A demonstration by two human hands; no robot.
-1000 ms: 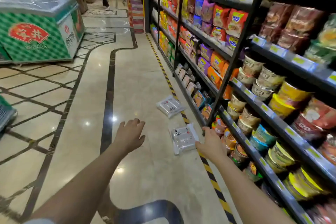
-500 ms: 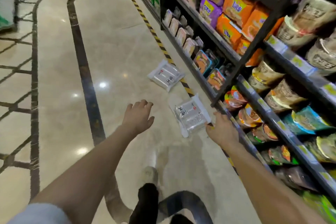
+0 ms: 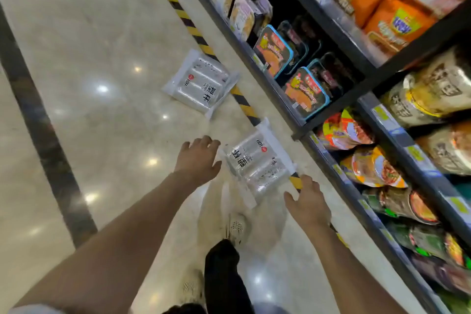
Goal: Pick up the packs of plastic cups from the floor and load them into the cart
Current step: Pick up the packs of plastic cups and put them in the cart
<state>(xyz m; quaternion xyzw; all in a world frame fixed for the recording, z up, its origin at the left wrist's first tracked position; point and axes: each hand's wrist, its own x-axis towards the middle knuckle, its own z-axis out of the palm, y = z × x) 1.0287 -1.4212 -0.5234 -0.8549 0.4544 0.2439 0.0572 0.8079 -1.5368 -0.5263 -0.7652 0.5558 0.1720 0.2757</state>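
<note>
Two clear packs of plastic cups lie flat on the shiny floor beside the shelving. The near pack lies over the yellow-black floor stripe, and my hands flank it. My left hand hovers at its left edge with fingers spread, holding nothing. My right hand is at its lower right corner, fingers relaxed and empty. The far pack lies a short way beyond, untouched. No cart is in view.
Black shelves full of snack packs and noodle bowls run along the right, close to the near pack. The yellow-black stripe marks their foot. My leg and shoe are below the pack. Open marble floor lies to the left.
The view has dropped lower and closer to the floor. Both hands have come down nearer the near pack, now at its two sides. Neither pack has moved.
</note>
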